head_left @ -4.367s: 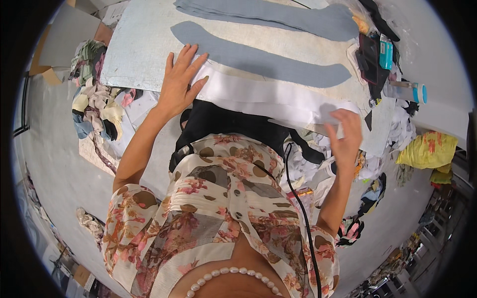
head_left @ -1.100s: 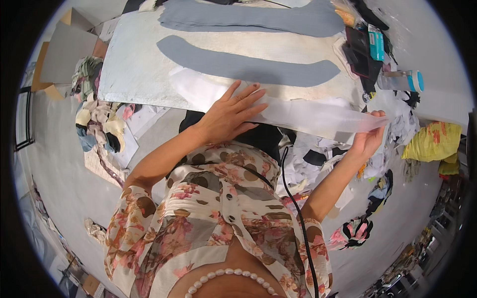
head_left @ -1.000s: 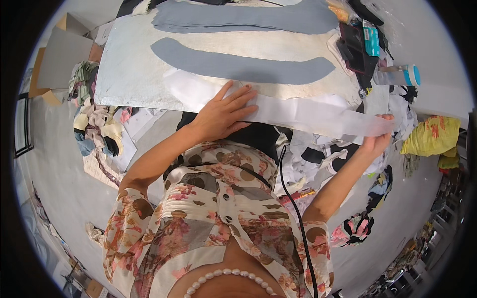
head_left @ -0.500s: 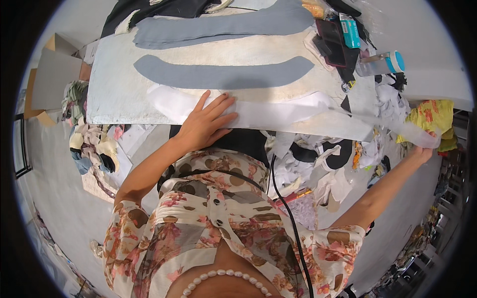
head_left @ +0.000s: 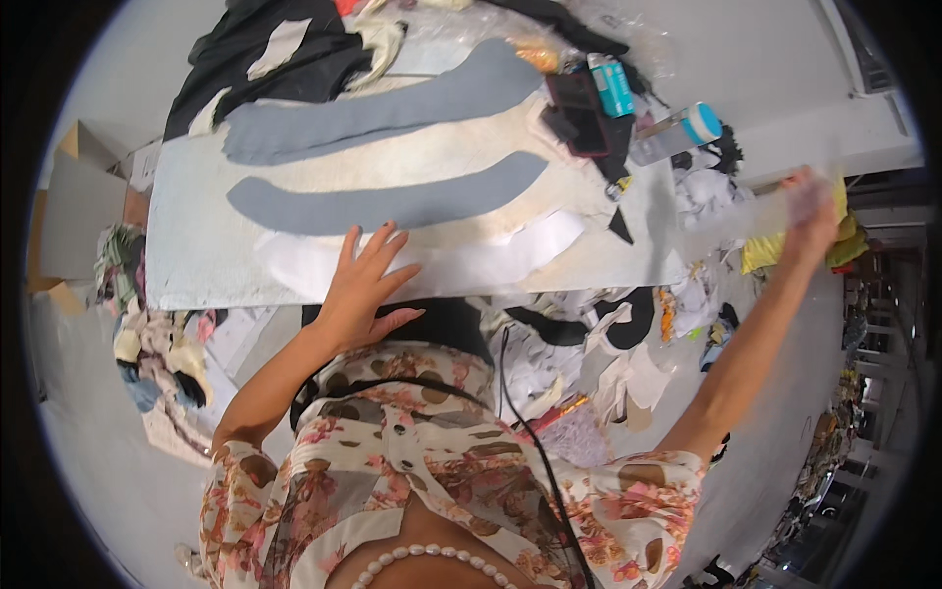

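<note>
My left hand (head_left: 368,285) lies with fingers spread over a curved white piece (head_left: 491,260), thin and collar-shaped, near the table's front edge. Out past the table's right side, my right hand (head_left: 814,221) is closed on a thin, see-through white strip (head_left: 731,226); both are smeared by motion. Just beyond my left hand lies a single curved grey fabric piece (head_left: 392,204). Farther back rests a stack of similar grey fabric pieces (head_left: 383,113).
On the white tabletop's (head_left: 186,265) right side are a dark phone (head_left: 584,118), a turquoise box (head_left: 610,86) and a blue-lidded clear jar (head_left: 677,133). Black fabric (head_left: 265,59) covers the back left. Cloth scraps (head_left: 162,353) hang at the left; a yellow bag (head_left: 760,253) is at right.
My right hand has swung up and away with the white strip. My left hand stays on the curved white piece, its fingers spread wider. The view has shifted and tilted.
</note>
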Tool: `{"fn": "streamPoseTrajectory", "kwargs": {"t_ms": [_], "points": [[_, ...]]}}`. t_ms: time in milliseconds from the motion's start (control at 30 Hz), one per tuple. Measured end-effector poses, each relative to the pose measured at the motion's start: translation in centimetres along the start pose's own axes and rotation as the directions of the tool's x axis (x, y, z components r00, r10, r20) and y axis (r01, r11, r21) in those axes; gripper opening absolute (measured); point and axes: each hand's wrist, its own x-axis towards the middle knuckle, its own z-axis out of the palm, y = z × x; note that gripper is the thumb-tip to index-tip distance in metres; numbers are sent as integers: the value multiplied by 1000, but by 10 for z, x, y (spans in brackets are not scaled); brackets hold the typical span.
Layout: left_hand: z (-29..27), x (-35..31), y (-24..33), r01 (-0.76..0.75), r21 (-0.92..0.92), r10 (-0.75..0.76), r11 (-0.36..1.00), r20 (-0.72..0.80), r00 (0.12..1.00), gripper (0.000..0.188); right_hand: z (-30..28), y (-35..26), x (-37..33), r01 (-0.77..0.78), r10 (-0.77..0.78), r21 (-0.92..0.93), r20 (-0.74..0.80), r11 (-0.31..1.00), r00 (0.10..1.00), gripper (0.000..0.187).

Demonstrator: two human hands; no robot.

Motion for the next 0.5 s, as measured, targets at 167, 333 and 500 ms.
{"fn": "streamPoseTrajectory", "kwargs": {"t_ms": [167, 333, 500], "points": [[-47, 61, 27, -104, -536, -125, 838, -373, 919, 24, 172, -28, -81, -89, 74, 51, 245, 995, 967, 20], [-87, 105, 50, -46, -901, -173, 432, -133, 976, 33, 274, -42, -142, 193, -212, 88, 344, 977, 915, 11], [-106, 109, 43, -90, -960, -312, 264, -173, 934, 34, 328, -55, -181, 737, -603, -77, 521, 672, 604, 16]]}}
